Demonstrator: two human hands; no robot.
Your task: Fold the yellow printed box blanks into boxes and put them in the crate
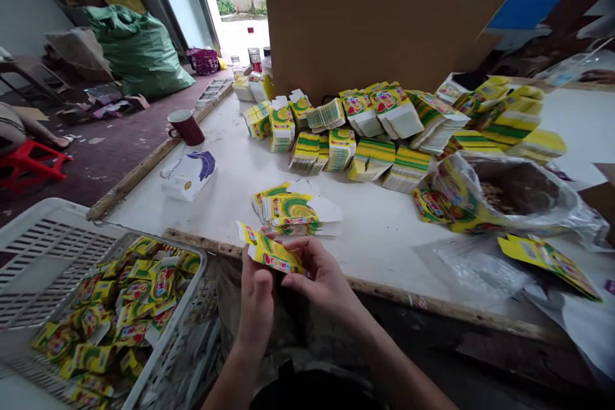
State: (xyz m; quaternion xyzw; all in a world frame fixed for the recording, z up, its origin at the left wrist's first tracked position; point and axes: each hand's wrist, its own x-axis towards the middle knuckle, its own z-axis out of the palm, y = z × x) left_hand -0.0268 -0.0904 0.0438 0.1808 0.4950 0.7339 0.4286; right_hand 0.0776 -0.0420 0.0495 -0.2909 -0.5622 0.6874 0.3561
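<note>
Between my hands is a small yellow and green crayon box [271, 252], tilted, with a white flap sticking up at its left end. My left hand [257, 288] grips the box's left part from below, thumb in front. On the right end, the fingers and thumb of my right hand [314, 269] are closed around the same box. Just beyond them, a small pile of flat printed cartons [298, 208] lies on the white table [369, 250]. Whether anything is inside the held box is hidden.
Stacks of flat cartons [331, 118] line the table's back before a brown board [375, 19]. A plastic-lined bag [509, 192] stands right. A maroon mug [186, 127] and tissue pack [189, 176] sit left. A white basket [175, 307] of small boxes is lower left.
</note>
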